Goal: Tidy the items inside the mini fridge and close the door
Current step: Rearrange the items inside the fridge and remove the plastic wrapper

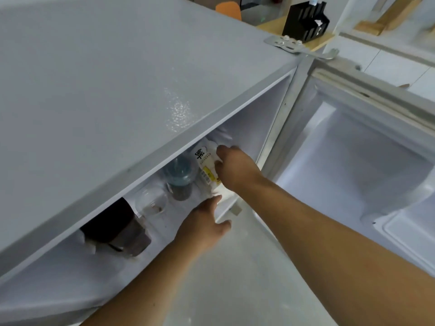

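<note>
Carton: the white carton [207,168] stood at the right end of the fridge shelf [174,212], beside the blue-lidded cup [180,177], long axis upright, leaning slightly.
Right hand [235,168]: nearer, its grip closed on the carton's side.
Left hand [204,222]: open, fingertips at the carton's base.
Door [367,161]: wide open, rightward.

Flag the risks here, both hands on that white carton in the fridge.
1. The white printed carton stands close beside the teal-lidded dark bottle; shifting it may knock that over.
2. The clear plastic cup sits near the left hand and could tip.
3. The right hand grips from one side only; the carton may slip.
</note>
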The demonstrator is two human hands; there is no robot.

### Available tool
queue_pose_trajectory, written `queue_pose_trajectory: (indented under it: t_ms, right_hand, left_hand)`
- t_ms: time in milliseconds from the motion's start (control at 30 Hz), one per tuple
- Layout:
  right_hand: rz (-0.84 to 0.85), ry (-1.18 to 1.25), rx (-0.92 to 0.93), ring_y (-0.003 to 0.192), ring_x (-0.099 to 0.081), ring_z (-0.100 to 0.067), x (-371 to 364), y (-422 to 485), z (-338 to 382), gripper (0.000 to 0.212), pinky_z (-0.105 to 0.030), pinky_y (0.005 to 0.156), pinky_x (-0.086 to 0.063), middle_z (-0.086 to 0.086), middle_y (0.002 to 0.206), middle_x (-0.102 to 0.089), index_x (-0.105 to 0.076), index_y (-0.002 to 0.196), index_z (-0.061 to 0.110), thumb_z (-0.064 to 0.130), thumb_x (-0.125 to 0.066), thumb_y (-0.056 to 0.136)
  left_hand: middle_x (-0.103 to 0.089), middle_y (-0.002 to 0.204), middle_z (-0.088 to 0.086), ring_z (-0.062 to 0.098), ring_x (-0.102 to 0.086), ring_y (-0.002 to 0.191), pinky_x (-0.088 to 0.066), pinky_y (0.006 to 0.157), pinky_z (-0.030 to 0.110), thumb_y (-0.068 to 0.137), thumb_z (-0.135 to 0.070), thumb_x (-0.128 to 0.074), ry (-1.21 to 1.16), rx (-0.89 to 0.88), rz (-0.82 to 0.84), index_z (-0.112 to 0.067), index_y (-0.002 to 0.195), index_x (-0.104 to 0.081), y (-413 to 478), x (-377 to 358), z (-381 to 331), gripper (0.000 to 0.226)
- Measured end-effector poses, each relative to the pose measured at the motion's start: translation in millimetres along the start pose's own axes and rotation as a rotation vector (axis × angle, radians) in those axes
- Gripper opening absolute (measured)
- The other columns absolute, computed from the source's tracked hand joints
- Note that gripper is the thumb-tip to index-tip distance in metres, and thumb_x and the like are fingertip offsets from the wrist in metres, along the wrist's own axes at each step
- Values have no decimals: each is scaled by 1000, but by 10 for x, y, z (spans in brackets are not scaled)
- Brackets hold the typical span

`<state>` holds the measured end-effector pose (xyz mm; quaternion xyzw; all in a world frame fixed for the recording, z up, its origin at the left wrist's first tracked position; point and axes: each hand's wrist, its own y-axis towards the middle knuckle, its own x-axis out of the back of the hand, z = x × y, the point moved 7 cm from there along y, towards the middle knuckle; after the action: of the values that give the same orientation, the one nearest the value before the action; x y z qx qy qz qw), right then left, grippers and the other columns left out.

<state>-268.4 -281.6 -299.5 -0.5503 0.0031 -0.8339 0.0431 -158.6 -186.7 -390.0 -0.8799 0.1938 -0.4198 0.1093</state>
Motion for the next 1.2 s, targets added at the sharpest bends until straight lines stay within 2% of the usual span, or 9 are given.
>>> queue_pose_trajectory:
  t_ms: [200, 267, 333, 500, 667, 833, 1000, 1100, 1200]
  right_hand:
    - [-45, -7, 75, 98, -66, -35, -60, 162, 138, 38, -31, 74, -47, -17, 127, -62, -57, 137, 16, 12, -57, 99]
    - [-132, -58, 88, 103, -62, -38, 0, 73, 192, 42, -36, 70, -50, -18, 127, -61, -56, 137, 14, 15, -59, 95]
    - [-306, -37, 135, 102, -59, -36, 114, -97, 286, 42, -37, 66, -50, -15, 121, -64, -61, 131, 12, 14, -62, 89]
    - [-352, 185, 148, 90, -66, -33, 9, -363, 515, 36, -33, 65, -50, -11, 114, -68, -67, 127, 17, 18, -61, 91]
    - [-51, 519, -123, 105, -68, -33, -298, -200, 441, 40, -35, 80, -54, -12, 124, -70, -61, 137, 22, 16, -53, 98]
    - [-21, 682, -221, 102, -72, -33, -278, -328, 322, 43, -49, 90, -60, -13, 117, -75, -68, 130, 22, 11, -48, 94]
    - [-28, 774, -278, 59, -74, -19, -425, -825, -7, 39, -38, 62, -65, 3, 88, -74, -71, 124, 21, 11, -53, 91]
    - [71, 706, -412, 50, -71, -11, -721, -998, -255, 35, -15, 44, -51, -1, 79, -75, -70, 123, 21, 16, -51, 95]
    - [167, 667, -494, 50, -72, -10, -1028, -979, -373, 38, -15, 45, -52, 0, 83, -75, -70, 126, 21, 11, -50, 95]
  left_hand:
    - [-58, 152, -5, 21, -54, 140, -46, 111, 35, 90, -54, -61, -72, 76, -96, -33, 148, -50, 195, 109, 16, 63]
    - [-77, 112, -6, 19, -71, 111, -53, 84, 24, 94, -38, -62, -116, 64, -281, -30, 109, -71, 68, 260, 27, 20]
    - [-67, 76, -16, 8, -69, 80, -44, 64, 20, 92, -29, -56, -283, 132, -512, -28, 76, -61, -126, 469, 112, 17]
    - [-66, 112, -6, 14, -63, 98, -47, 84, 32, 94, -30, -60, -759, 331, -920, -19, 115, -65, -448, 882, 328, 24]
    - [-69, 134, 11, 33, -66, 119, -52, 103, 48, 98, -30, -59, -807, 420, -813, -14, 133, -63, -277, 1047, 343, 38]
    - [-78, 110, 4, 32, -74, 100, -60, 92, 51, 83, -27, -59, -801, 363, -775, -34, 98, -67, -367, 1073, 288, 18]
    - [-78, 93, 11, 18, -69, 57, -66, 71, 49, 85, -26, -65, -997, 312, -674, -31, 99, -71, -622, 597, 368, 16]
    - [-78, 95, 1, 15, -76, 64, -67, 74, 41, 91, -23, -73, -1056, 434, -593, -35, 95, -67, -712, 165, 517, 14]
    - [-76, 99, 3, 20, -79, 76, -66, 74, 36, 96, -21, -71, -1127, 582, -531, -24, 109, -70, -669, -114, 712, 13]
